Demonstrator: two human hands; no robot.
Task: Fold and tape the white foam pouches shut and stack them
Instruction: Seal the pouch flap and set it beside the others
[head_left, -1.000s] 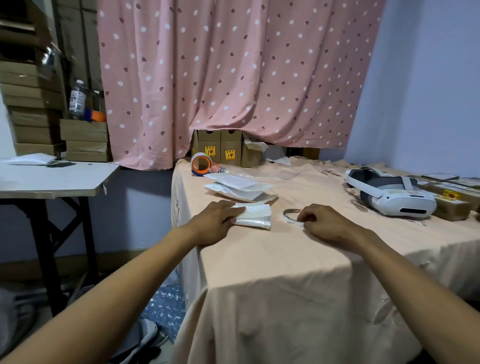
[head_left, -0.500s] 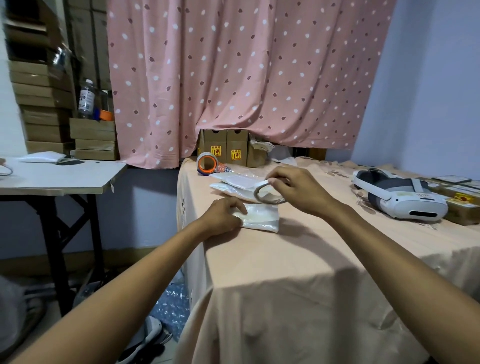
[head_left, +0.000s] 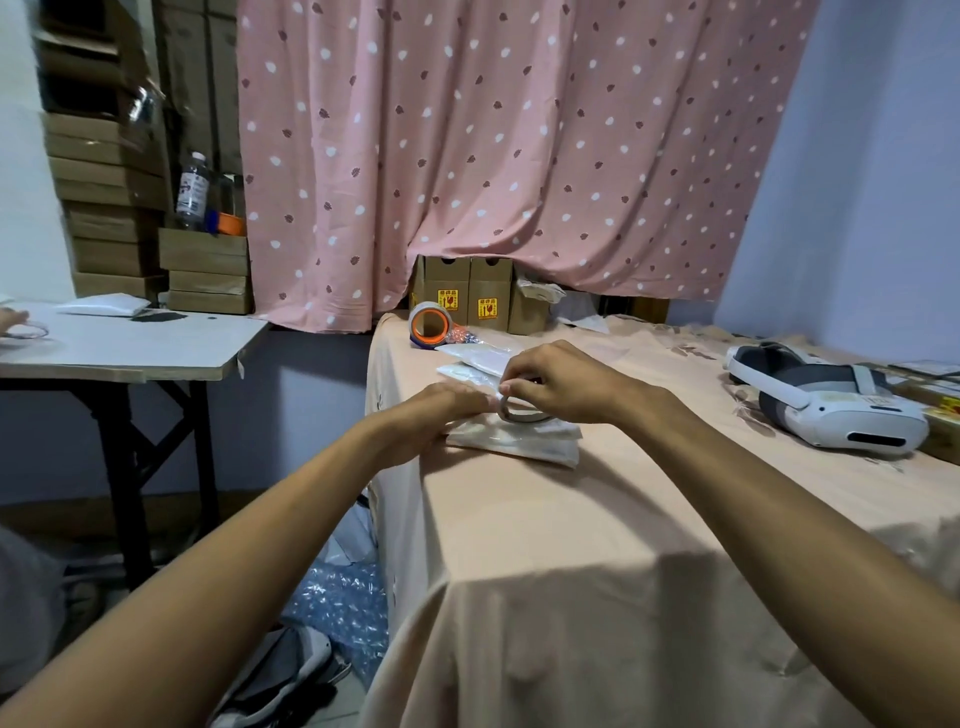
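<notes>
The folded foam pouch (head_left: 519, 448) lies on the peach-clothed surface (head_left: 623, 519), directly beneath both hands. The left hand (head_left: 436, 413) reaches over it, its fingers (head_left: 480, 400) blurred at the small tape roll (head_left: 519, 418); I cannot tell whether they pinch. The right hand (head_left: 566, 384) grips that roll. Beyond the fingers lie more pouches (head_left: 470, 356), then an orange-cored tape (head_left: 430, 326). A headset (head_left: 831, 410) sits well to the right.
</notes>
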